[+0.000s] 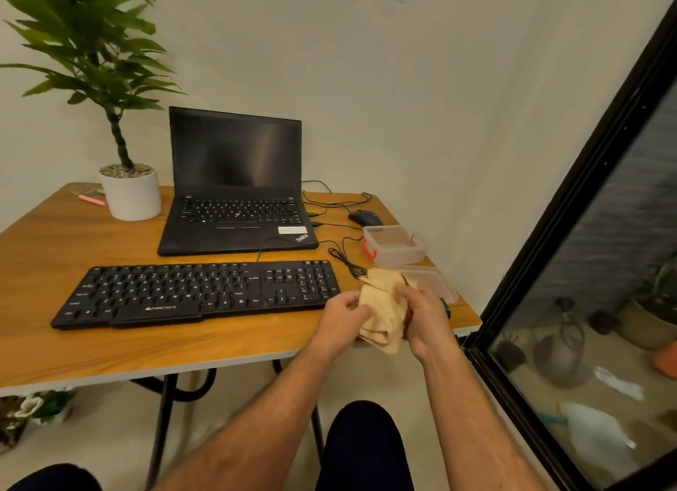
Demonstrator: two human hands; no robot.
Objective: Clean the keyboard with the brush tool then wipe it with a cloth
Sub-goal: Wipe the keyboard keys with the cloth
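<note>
A black keyboard (pixel 198 293) lies across the front of the wooden table (pixel 55 344). Just right of it, above the table's front right corner, both hands hold a crumpled beige cloth (pixel 383 307). My left hand (pixel 342 320) grips the cloth's left side. My right hand (pixel 426 318) grips its right side, fingers curled over the top. A small dark object peeks out behind my right hand; I cannot tell what it is. No brush is identifiable.
An open black laptop (pixel 234 183) stands behind the keyboard, a potted plant (pixel 130 194) to its left. A mouse (pixel 364 217), cables, a clear plastic box (pixel 397 243) and its lid (pixel 436 280) crowd the table's right side. A glass door stands at right.
</note>
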